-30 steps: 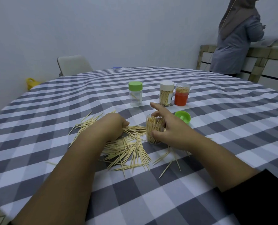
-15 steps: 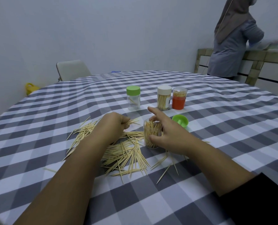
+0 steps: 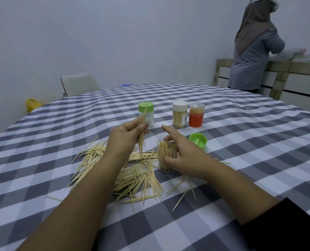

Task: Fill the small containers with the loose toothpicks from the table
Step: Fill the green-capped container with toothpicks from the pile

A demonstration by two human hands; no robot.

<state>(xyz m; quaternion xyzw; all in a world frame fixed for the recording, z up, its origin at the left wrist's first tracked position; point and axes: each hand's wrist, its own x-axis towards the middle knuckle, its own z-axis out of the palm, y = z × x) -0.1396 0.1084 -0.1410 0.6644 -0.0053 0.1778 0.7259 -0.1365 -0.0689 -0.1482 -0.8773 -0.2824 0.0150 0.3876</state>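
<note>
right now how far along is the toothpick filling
Two containers, the white-capped jar and the orange one, look filled. In hand: the left hand pinches a small bundle while the right hand steadies the open jar, nearly full. Left: the loose pile and the green-capped jar, which looks mostly empty.

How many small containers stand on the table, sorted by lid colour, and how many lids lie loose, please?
Green-lidded container: 1
White-lidded container: 1
Container with red base, clear top: 1
Open container, held by the right hand: 1
Loose green lid: 1
Total: 4 containers, 1 loose lid
</note>
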